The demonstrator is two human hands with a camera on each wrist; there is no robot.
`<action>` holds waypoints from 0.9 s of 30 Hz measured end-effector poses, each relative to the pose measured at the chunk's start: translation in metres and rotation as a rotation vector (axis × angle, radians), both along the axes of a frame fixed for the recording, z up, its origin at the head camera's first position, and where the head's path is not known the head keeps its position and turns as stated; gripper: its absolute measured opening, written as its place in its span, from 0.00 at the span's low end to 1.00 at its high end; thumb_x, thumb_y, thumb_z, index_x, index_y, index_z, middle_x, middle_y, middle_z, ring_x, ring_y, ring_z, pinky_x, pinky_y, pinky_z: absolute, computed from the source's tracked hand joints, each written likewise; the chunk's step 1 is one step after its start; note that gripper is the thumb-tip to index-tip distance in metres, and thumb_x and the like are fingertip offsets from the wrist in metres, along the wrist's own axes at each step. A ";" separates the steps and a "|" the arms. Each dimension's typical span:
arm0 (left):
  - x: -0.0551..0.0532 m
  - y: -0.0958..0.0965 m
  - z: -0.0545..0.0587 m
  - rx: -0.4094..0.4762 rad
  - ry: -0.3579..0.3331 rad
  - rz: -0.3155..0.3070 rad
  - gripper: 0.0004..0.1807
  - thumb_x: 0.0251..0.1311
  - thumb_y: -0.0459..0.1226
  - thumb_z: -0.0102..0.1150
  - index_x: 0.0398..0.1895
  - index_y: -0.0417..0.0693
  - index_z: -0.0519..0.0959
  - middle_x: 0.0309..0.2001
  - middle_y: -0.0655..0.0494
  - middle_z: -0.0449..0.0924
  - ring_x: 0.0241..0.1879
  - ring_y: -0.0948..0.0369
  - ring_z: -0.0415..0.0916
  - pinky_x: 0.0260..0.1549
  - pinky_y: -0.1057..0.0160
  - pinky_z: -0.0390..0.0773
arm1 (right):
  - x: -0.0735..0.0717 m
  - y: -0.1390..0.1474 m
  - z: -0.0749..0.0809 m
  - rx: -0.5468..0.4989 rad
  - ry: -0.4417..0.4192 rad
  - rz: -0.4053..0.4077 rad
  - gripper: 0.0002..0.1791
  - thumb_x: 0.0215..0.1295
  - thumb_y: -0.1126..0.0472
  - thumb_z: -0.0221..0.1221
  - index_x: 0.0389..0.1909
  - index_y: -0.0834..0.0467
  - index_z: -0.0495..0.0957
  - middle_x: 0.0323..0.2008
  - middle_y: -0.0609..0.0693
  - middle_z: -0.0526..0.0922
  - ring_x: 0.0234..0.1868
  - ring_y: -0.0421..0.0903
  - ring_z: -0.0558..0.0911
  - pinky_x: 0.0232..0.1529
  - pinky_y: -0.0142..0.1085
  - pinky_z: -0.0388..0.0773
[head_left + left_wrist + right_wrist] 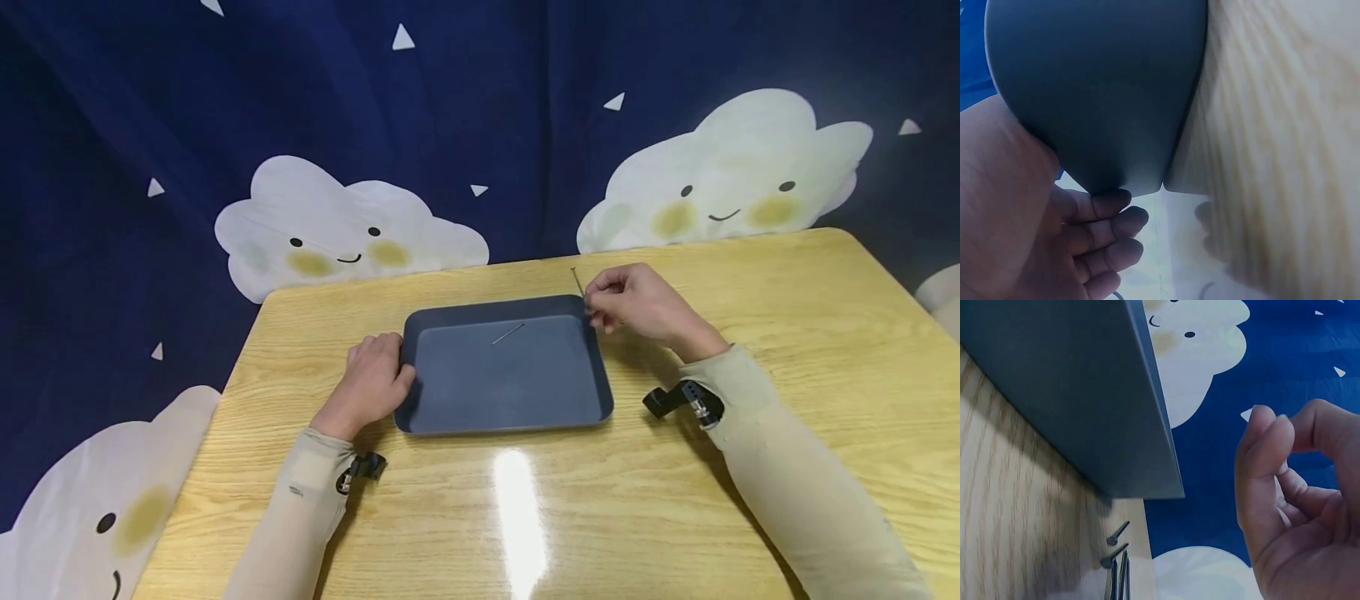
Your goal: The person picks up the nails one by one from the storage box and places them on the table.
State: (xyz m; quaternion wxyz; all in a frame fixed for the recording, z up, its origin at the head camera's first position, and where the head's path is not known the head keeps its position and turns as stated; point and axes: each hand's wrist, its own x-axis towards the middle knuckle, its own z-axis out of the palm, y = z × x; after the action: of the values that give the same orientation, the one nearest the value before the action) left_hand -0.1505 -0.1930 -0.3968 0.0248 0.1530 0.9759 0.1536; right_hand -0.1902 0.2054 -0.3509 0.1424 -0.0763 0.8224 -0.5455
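A shallow dark grey tray point(517, 421) lies on the wooden table, with one thin metal nail point(507, 334) on its floor. At its left end my left hand point(371, 379) grips the wall, thumb over the rim and fingers outside. In the left wrist view the fingers point(1110, 240) curl by the tray's wall point(1104, 94). My right hand point(637, 304), beside the back right corner, pinches a second nail point(577, 281) that slants up from the fingertips. The right wrist view shows thumb and finger together, but not that nail. Several nails point(1119, 565) lie on the table there.
The wooden table point(787, 333) extends around the tray on every side. Behind its back edge hangs a dark blue curtain point(517, 108) printed with clouds and white triangles. Small black wrist devices point(686, 402) are strapped at both sleeves.
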 end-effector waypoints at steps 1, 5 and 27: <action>0.000 0.001 0.000 0.003 -0.002 0.000 0.16 0.73 0.42 0.49 0.53 0.38 0.73 0.44 0.45 0.76 0.44 0.47 0.67 0.51 0.44 0.63 | -0.001 0.002 0.000 0.000 -0.002 -0.002 0.14 0.74 0.64 0.56 0.49 0.73 0.77 0.26 0.45 0.84 0.26 0.38 0.83 0.32 0.36 0.85; -0.001 0.001 0.000 0.004 0.001 0.001 0.13 0.73 0.42 0.49 0.49 0.40 0.73 0.42 0.46 0.75 0.42 0.47 0.66 0.50 0.44 0.62 | -0.005 0.011 -0.001 -0.013 -0.022 -0.017 0.15 0.74 0.64 0.54 0.49 0.74 0.76 0.28 0.46 0.84 0.29 0.38 0.84 0.33 0.34 0.85; -0.001 -0.001 -0.002 0.009 0.025 -0.008 0.12 0.72 0.40 0.48 0.48 0.40 0.73 0.40 0.46 0.75 0.40 0.48 0.65 0.48 0.46 0.61 | -0.013 0.035 -0.008 0.006 -0.018 -0.081 0.17 0.76 0.64 0.53 0.53 0.76 0.76 0.32 0.52 0.86 0.33 0.42 0.88 0.39 0.37 0.87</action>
State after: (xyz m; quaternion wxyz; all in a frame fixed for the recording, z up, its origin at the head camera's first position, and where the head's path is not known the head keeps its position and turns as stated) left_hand -0.1511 -0.1941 -0.3985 0.0124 0.1590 0.9748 0.1559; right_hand -0.2031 0.2407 -0.3592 0.1277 -0.0376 0.8251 -0.5490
